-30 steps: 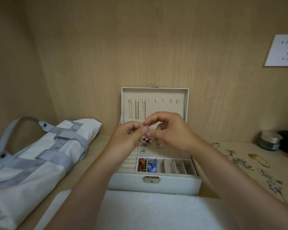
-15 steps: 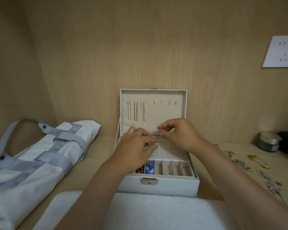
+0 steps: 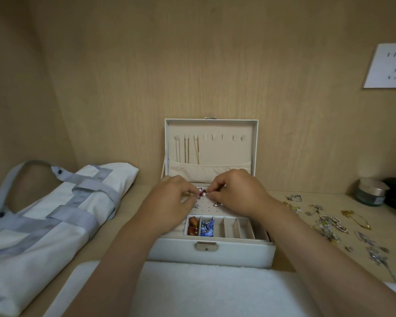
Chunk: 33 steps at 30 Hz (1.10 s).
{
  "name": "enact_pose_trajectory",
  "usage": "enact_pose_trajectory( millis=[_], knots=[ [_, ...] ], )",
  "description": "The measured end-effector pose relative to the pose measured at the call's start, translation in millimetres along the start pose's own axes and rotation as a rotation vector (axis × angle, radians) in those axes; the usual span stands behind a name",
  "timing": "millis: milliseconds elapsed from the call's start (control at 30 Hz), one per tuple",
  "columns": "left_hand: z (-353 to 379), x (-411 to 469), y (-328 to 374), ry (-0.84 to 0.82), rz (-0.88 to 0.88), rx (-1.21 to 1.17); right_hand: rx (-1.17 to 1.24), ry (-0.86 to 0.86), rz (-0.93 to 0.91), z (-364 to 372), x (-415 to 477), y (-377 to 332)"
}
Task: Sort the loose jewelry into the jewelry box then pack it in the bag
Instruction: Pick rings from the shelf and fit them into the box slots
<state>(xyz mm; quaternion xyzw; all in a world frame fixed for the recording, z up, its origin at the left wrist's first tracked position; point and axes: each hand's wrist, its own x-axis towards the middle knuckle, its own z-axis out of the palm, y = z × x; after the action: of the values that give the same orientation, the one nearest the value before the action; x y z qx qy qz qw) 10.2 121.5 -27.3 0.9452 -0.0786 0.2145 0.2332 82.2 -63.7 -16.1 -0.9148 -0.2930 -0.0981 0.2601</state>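
Sorting step: left hand (image 3: 169, 200) and right hand (image 3: 236, 193) both pinch pearl earring (image 3: 202, 192) over jewelry box (image 3: 212, 251) perforated panel; next, seat its post.

Jewelry box (image 3: 212, 250) at centre of bench (image 3: 364, 257), lid (image 3: 211, 147) upright against the back wall. Left of it, bag (image 3: 44, 216) lying flat. Right of it, loose jewelry (image 3: 327, 223) scattered, with jar (image 3: 370, 191) behind. In front, towel (image 3: 204, 291). Over the box's pegboard, left hand (image 3: 172, 202) and right hand (image 3: 238, 191) meeting at pearl earrings (image 3: 202, 192).
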Motion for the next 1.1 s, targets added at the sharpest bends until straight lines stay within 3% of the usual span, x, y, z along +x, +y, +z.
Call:
enact_pose_trajectory(
  millis=[333, 500, 667, 767, 933, 1100],
  knots=[
    [4, -1, -1, -0.034, 0.034, 0.073, -0.237, 0.042, -0.102, -6, -5, -7],
    [6, -1, 0, -0.023, 0.035, 0.075, -0.039, -0.133, -0.038, -14, -4, -5],
    [6, 2, 4, -0.037, 0.078, 0.07, 0.111, -0.129, -0.009, -20, 1, 4],
    [9, 6, 4, -0.112, 0.086, 0.101, 0.17, -0.157, 0.001, -30, -1, 5],
    [12, 10, 1, -0.164, 0.081, 0.12, 0.119, -0.359, 0.005, -36, -5, 2],
    [13, 8, 0, -0.099, 0.095, 0.053, 0.269, -0.339, -0.011, -36, -5, 0]
  ],
)
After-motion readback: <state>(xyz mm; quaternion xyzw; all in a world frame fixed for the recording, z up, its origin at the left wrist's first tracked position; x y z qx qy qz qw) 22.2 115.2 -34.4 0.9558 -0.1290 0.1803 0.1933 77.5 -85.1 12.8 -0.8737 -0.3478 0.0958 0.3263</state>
